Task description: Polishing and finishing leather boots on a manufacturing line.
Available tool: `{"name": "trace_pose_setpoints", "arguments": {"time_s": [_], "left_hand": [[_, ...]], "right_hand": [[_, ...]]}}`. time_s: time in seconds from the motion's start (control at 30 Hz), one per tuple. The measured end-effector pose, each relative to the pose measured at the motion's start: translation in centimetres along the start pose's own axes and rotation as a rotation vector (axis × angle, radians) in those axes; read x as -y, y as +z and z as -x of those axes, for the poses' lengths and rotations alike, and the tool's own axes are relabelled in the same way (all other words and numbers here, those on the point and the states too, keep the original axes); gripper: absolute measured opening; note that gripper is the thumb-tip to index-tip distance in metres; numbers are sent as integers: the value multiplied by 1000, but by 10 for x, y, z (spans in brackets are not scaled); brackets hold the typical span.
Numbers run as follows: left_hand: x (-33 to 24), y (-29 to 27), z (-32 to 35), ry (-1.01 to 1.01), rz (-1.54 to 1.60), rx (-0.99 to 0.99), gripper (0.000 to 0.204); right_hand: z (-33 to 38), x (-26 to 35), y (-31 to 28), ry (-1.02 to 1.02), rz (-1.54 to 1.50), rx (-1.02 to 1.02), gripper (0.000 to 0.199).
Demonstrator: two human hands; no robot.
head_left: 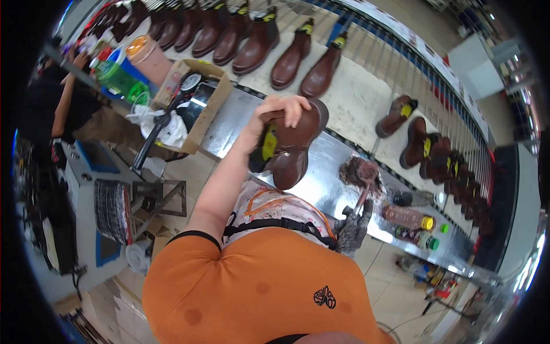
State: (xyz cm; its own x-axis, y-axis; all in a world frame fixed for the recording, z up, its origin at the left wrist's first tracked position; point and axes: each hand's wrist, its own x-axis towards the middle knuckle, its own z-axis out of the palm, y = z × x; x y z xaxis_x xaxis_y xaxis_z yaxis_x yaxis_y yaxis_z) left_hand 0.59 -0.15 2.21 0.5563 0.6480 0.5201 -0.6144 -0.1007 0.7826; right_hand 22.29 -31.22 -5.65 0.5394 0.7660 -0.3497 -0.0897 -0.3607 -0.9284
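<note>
My bare left hand (281,110) is closed around the upper part of a pair of brown ankle boots (308,125). Their smooth toes point right and down, and a yellow-and-black patch shows near the openings. The boots are held over the near side of a shiny metal bench (315,192). My right hand (354,222), in a dark, stained glove, is wrapped around the handle of a brush (362,198). The brush's head lies on a clump of reddish-brown, stained material (361,172) at the bench's edge.
Brown boots (255,46) line the pale conveyor belt (358,109) beyond the bench. At left stand a cardboard box (215,106) with a black-handled tool and a green bottle (117,77). Bottles (409,218) lie on the right. Another person (63,109) is at far left.
</note>
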Motion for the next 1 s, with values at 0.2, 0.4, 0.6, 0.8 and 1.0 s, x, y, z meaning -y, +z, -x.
{"name": "trace_pose_setpoints", "arguments": {"time_s": [0.2,0.4,0.6,0.8,1.0], "left_hand": [[9,2,-6,-30,55,191,47],[11,7,-10,-12,118,335,50],[12,17,-16,-53,128,349,47],[16,20,-21,-62,122,404,50],[16,22,-20,-54,139,399,49]], "right_hand": [[-12,30,22,61,-232,-79,48],[-23,44,15,122,-260,-118,28],[-21,99,-3,-203,38,280,44],[-22,172,12,-788,666,365,43],[-16,190,26,-794,764,429,41]]}}
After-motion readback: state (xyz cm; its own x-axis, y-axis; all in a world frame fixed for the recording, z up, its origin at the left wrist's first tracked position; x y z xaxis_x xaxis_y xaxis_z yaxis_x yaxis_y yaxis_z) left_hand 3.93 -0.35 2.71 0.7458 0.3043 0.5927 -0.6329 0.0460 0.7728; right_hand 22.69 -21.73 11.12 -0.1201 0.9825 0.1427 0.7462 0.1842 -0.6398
